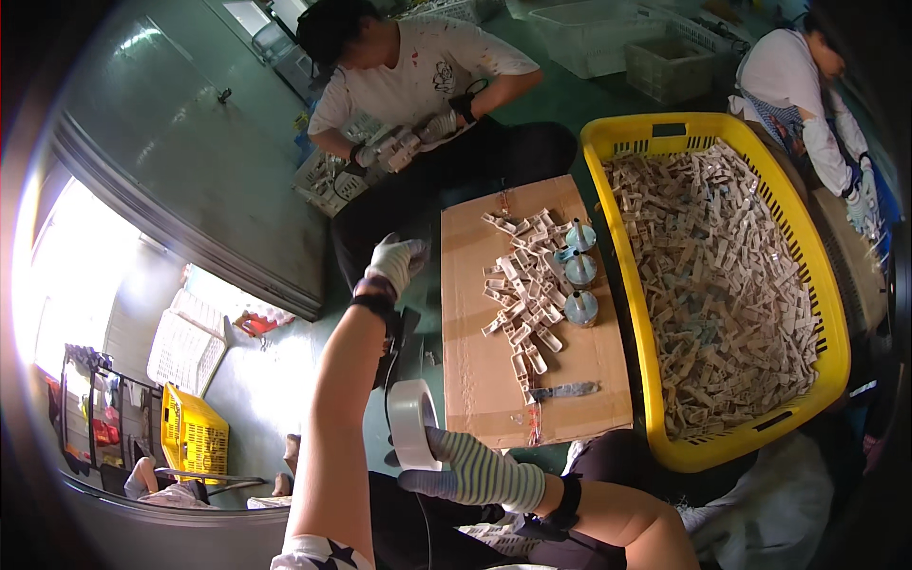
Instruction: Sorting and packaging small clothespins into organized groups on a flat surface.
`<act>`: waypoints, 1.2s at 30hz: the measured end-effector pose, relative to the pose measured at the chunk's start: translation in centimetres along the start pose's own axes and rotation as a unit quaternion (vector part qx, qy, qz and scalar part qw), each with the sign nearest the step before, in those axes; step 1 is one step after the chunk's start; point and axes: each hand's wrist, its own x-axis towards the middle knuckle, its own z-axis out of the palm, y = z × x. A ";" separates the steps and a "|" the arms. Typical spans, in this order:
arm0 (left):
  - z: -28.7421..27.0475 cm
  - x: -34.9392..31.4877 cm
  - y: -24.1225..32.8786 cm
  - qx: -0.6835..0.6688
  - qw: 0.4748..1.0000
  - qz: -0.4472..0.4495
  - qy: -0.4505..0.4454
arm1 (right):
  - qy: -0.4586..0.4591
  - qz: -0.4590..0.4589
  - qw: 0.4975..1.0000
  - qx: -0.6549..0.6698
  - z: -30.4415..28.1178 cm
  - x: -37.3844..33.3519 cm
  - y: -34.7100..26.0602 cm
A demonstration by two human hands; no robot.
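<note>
My right hand [489,472], in a striped knit glove, grips a wide roll of pale tape [411,427] by its lower side, beside the near left corner of a cardboard sheet [470,380]. My left hand [395,262], in a whitish glove, reaches forward past the sheet's left edge. Its fingers are curled closed; anything between them is too small to make out. On the cardboard lies a heap of pale plastic parts [527,275]. Three bluish round pots with metal spouts [580,271] stand along its right. Near the front lies a flat grey strip-like tool [565,390].
A large yellow basket [833,332] full of small pale parts stands right of the cardboard. Across from me sits a co-worker [418,81] handling pale pieces in gloved hands. Another person [793,104] works at far right. A smaller yellow crate [195,432] stands at left.
</note>
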 end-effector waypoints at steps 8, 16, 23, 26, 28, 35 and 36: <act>0.4 3.4 -1.1 0.089 0.983 -0.147 0.058 | 0.008 0.082 0.994 0.075 -1.8 1.3 0.6; 1.2 2.5 -0.2 0.120 0.975 -0.188 -0.018 | 0.004 0.082 0.983 0.164 -2.9 1.5 0.3; -4.2 6.9 -2.3 0.131 0.981 -0.145 0.016 | -0.027 0.105 0.973 0.203 -2.6 2.1 0.6; -1.6 7.0 -3.5 -0.001 0.976 -0.219 -0.005 | -0.003 0.111 0.972 0.209 -3.6 1.9 0.7; -1.4 7.0 -4.3 0.003 0.982 -0.188 -0.028 | 0.002 0.107 0.968 0.225 -3.7 1.9 0.8; -3.4 7.8 -4.7 0.131 0.984 -0.116 -0.045 | 0.007 0.070 0.983 0.167 -3.1 2.0 1.3; -3.9 7.6 -4.6 0.131 0.984 -0.115 -0.043 | 0.015 0.059 0.987 0.146 -2.9 2.0 1.1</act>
